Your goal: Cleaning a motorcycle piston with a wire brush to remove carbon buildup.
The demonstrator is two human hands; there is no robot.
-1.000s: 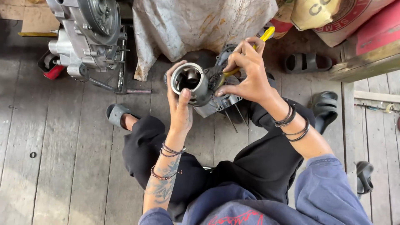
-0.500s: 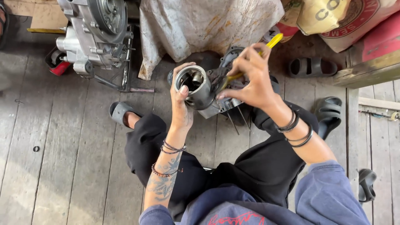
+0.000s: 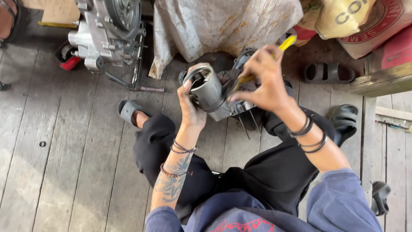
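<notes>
Metal cylinder (image 3: 207,87), grey, open-ended: gripped by the left hand (image 3: 192,109) above the lap. Yellow-handled tool (image 3: 262,62): held in the right hand (image 3: 265,80), tip at the engine part (image 3: 234,107). Engine block (image 3: 109,32) stood on the plank floor (image 3: 64,150), near a stained cloth (image 3: 223,25) and grey sandals (image 3: 328,73).

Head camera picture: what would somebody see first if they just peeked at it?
First, the shiny metal cylinder in the middle, held by the left hand. The right hand beside it holds a yellow-handled tool. At top left, a grey engine stands on the wooden floor.
</notes>
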